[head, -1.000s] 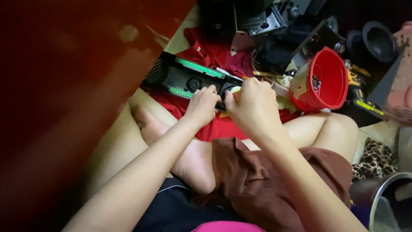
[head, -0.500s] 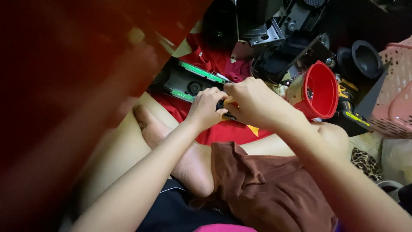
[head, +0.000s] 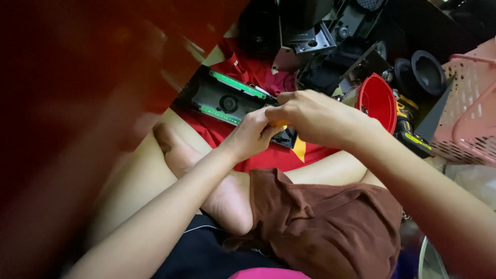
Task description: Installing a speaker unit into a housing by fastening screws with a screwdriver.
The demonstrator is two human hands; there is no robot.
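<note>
- Pinching a small yellow piece [head: 279, 123], left hand [head: 251, 135] and right hand [head: 316, 117] meet fingertip to fingertip, both clenched on it.
- Piece sits just above black device with green circuit strips [head: 227, 98], lying on red cloth [head: 268, 155].
- Red plastic funnel [head: 378, 99] near right hand; pink plastic basket [head: 467, 111] farther right.

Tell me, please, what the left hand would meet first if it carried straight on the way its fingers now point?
The left hand points up and to the right, and its fingertips already touch the right hand around a small yellow-tipped object. So it would meet the right hand's fingers first; beyond lies the red funnel, though depth is unclear.
</note>
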